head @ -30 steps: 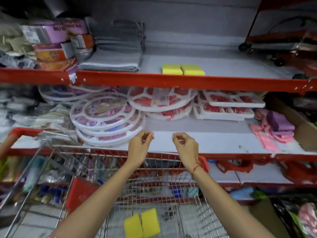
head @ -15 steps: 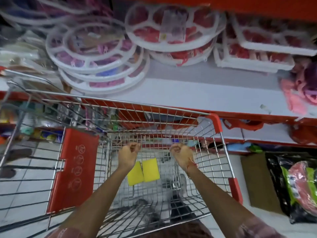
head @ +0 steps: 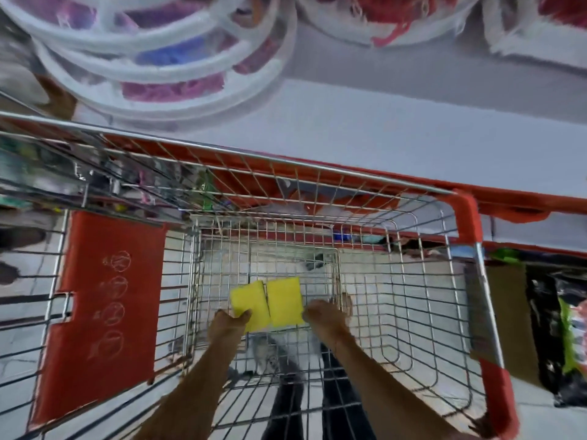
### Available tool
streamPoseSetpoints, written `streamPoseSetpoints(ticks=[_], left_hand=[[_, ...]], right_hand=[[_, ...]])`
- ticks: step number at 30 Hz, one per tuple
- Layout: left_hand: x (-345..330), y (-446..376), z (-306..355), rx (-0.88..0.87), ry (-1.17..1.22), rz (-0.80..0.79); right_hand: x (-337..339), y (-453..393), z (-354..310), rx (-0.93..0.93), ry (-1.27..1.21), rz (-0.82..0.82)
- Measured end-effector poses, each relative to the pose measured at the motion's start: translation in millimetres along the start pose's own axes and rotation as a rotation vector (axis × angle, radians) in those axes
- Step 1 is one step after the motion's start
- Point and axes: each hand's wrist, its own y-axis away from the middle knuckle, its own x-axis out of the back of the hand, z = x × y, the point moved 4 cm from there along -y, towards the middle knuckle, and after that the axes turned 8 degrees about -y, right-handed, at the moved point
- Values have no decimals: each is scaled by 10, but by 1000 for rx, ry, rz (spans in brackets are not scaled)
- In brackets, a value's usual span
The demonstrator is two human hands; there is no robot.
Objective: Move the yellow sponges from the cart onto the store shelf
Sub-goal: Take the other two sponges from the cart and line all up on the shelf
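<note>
Two yellow sponges lie side by side on the wire floor of the cart (head: 286, 161), the left sponge (head: 247, 296) touching the right sponge (head: 284, 300). Both my arms reach down into the basket. My left hand (head: 230, 323) is at the left sponge's near corner, with its thumb over the sponge's top. My right hand (head: 325, 317) presses against the near right edge of the right sponge; its fingers are hidden behind the hand. The grey store shelf (head: 381, 128) runs just beyond the cart's far rim.
The cart's red plastic seat flap (head: 104, 309) stands at the left of the basket. Stacked round white clip hangers (head: 165, 100) sit on the shelf's left part. A cardboard box (head: 508, 312) and a black bag (head: 556, 328) are on the floor to the right.
My view tipped from the shelves down into the cart. Both hands dropped from shelf height into the basket and reached the two sponges, which have stayed on the cart floor.
</note>
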Motion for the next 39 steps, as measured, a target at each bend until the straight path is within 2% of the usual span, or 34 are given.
streamPoseSetpoints(ticks=[4, 10, 12, 15, 19, 24, 30, 33, 39], left_hand=[[-119, -4, -3, -5, 119, 12], [-111, 22, -16, 50, -7, 45], [-84, 80, 3, 37, 14, 69], [-59, 175, 30, 28, 132, 23], [25, 357, 96, -14, 138, -15], [285, 504, 233, -135, 262, -31], [678, 1023, 769, -323, 436, -188], [869, 1394, 1022, -459, 427, -273], [1318, 2070, 1556, -667, 413, -262]], right_hand=[[-191, -14, 103, -12, -74, 46], [-196, -113, 153, -43, -147, 116], [-130, -106, 149, -43, -149, 132], [-19, 19, 102, -63, -193, 134], [101, 180, 11, -58, -261, 98], [381, 445, -218, 64, -410, 139], [889, 969, -729, 233, -575, 17], [1168, 1263, -935, 322, -609, -4], [1811, 1755, -1411, 521, -632, 45]])
